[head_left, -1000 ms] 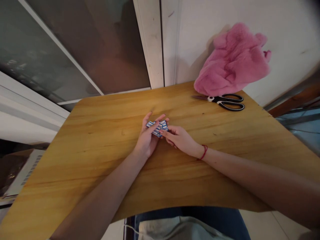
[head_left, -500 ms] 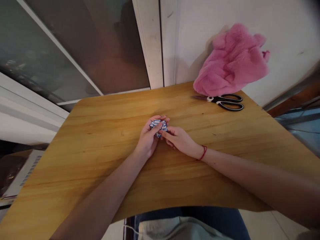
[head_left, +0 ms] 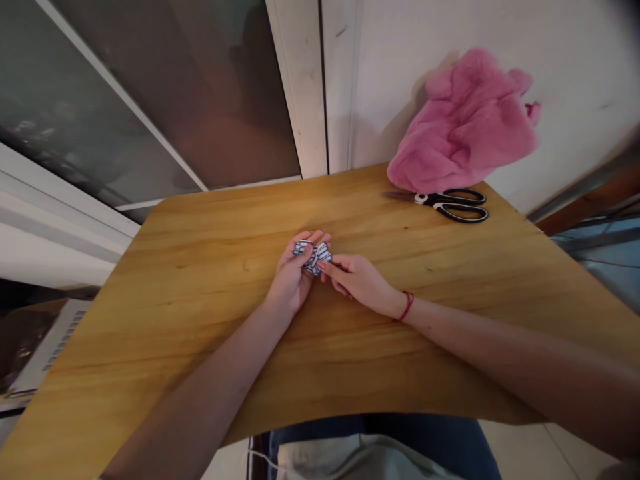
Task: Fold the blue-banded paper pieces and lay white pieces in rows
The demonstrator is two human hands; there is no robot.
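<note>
Two bare hands, the left hand (head_left: pixel 291 279) and the right hand (head_left: pixel 361 277), share one small blue-and-white striped object (head_left: pixel 324 252) above the middle of a yellow-brown wood-grained desk (head_left: pixel 210 260). Its lines run in several directions, as if it were layered or folded; whether it is one piece or several, and of what material, is too small to tell.

The left hand is closed around it as a cradle, fingers behind and thumb laid across the face. The right hand, with a thin red cord bracelet (head_left: pixel 407 307) at its wrist, pinches the lower right edge between thumb and finger, its other fingers curled in.

For such close fingerwork, this split of roles seems sound: the left hand bears the object, the right does the fine adjusting. The left thumb should press just enough to stop slipping, since a hard squeeze could bend or scatter something so small. The right pinch is best made right at the edge, with small, slow movements.

Working low over bare wood would help if anything dropped. The black-handled metal scissors (head_left: pixel 436 199) and the fluffy pink plush bundle (head_left: pixel 465 130) lie well apart, at the desk's far right.
</note>
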